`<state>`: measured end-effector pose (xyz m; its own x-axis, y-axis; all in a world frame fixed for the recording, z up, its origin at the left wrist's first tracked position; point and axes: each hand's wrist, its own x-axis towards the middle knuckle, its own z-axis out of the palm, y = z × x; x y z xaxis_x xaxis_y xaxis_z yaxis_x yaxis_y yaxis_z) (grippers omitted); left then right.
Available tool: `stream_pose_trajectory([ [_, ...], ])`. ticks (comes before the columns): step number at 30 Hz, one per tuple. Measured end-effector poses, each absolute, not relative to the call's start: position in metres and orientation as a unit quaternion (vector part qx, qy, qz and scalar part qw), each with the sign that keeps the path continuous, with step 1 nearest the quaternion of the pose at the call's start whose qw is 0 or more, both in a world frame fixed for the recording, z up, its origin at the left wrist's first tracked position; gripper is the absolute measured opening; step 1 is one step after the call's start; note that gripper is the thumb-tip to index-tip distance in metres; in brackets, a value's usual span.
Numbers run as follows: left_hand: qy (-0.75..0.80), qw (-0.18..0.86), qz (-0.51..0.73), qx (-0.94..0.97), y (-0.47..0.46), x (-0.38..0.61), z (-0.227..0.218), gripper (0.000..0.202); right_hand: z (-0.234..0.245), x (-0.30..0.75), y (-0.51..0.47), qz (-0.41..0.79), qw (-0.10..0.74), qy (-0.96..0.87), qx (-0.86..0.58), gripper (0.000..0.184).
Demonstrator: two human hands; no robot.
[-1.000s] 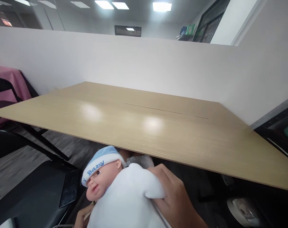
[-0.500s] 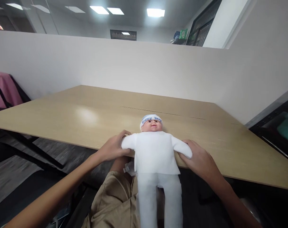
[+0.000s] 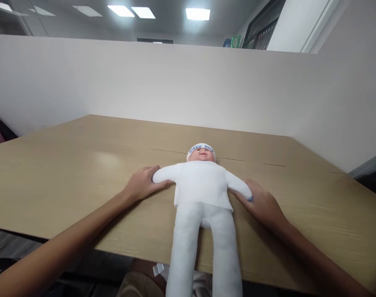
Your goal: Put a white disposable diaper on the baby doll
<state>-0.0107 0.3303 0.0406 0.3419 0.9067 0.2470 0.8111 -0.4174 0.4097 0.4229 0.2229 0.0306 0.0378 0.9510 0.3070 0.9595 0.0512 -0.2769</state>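
Observation:
A baby doll [image 3: 202,194] in a white suit and a white-and-blue cap lies face up on the light wooden table [image 3: 67,173], head away from me, its legs reaching over the near edge. My left hand [image 3: 142,185] is closed around the end of the doll's arm on the left side. My right hand [image 3: 262,204] grips the end of the doll's other arm, fingers wrapped under it. Both doll arms are spread out sideways.
A white partition wall [image 3: 144,86] runs along the far and right sides of the table. My knee in tan trousers [image 3: 135,286] shows below the table's near edge, with a bit of white material [image 3: 158,270] beside it.
The doll came up from my lap onto the table, then slid farther from me across it. Both hands moved with it, holding its arms.

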Motion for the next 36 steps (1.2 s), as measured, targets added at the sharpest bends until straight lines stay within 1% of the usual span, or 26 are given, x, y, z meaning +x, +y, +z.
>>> stream_pose_trajectory([
  [4,0.553,0.101,0.242,0.791,0.374,0.0,0.035,0.07,0.025,0.429,0.279,-0.031,0.226,-0.692,-0.685,0.042],
  [7,0.539,0.063,0.256,0.8,0.413,0.005,0.031,0.068,0.024,0.43,0.321,-0.042,0.248,-0.692,-0.676,0.042],
  [11,0.531,-0.001,0.259,0.807,0.467,0.015,0.027,0.07,0.027,0.429,0.373,-0.059,0.255,-0.686,-0.679,0.045],
  [14,0.53,-0.016,0.271,0.804,0.495,0.021,0.024,0.073,0.027,0.431,0.398,-0.059,0.271,-0.681,-0.678,0.047],
  [18,0.509,-0.01,0.295,0.808,0.504,0.011,0.017,0.073,0.022,0.443,0.398,-0.079,0.292,-0.702,-0.644,0.05],
  [23,0.468,0.021,0.286,0.836,0.5,-0.009,0.01,0.061,0.016,0.459,0.386,-0.084,0.282,-0.732,-0.614,0.052],
  [27,0.468,0.043,0.282,0.837,0.499,-0.011,0.012,0.059,0.017,0.458,0.386,-0.061,0.29,-0.725,-0.622,0.05],
  [36,0.481,0.1,0.285,0.823,0.489,-0.009,0.019,0.06,0.02,0.453,0.383,-0.037,0.304,-0.712,-0.632,0.043],
])
